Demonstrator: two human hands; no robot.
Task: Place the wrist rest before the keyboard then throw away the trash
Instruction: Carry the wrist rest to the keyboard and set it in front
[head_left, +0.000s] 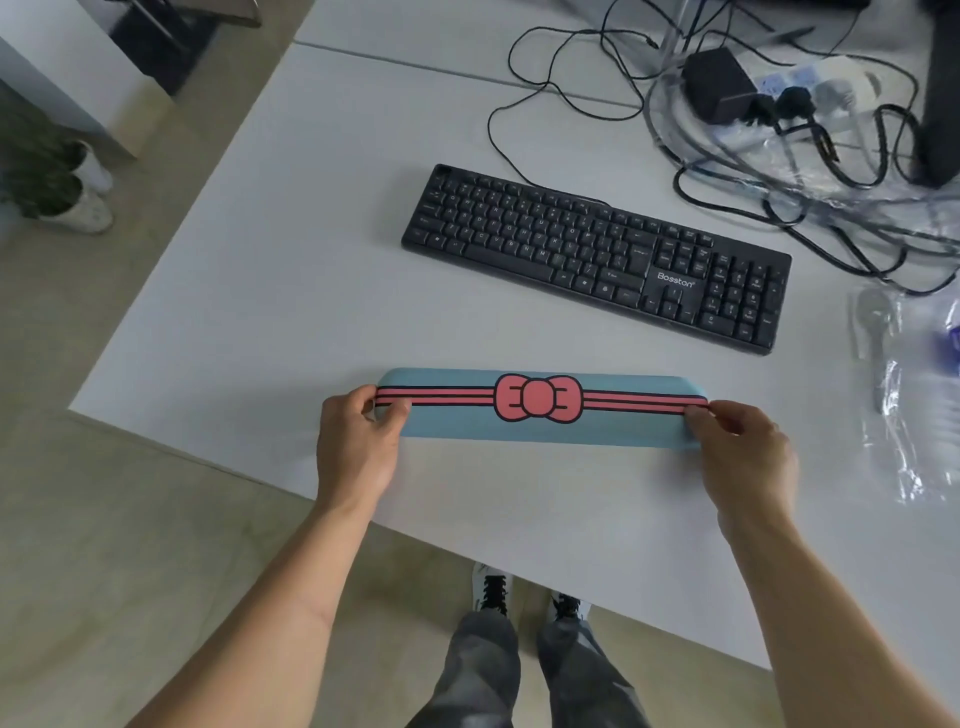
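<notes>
Your left hand (358, 447) and right hand (743, 452) have fingers (395, 410) pinched on the ends of the blue wrist rest (540, 410), just short of the keyboard (597, 254); it looks light, soft, bendy, so support both ends

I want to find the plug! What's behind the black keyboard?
Behind the keyboard, tangled black cables lie on the white table, with a black adapter and a power strip. Clear plastic partly covers the strip.
</notes>
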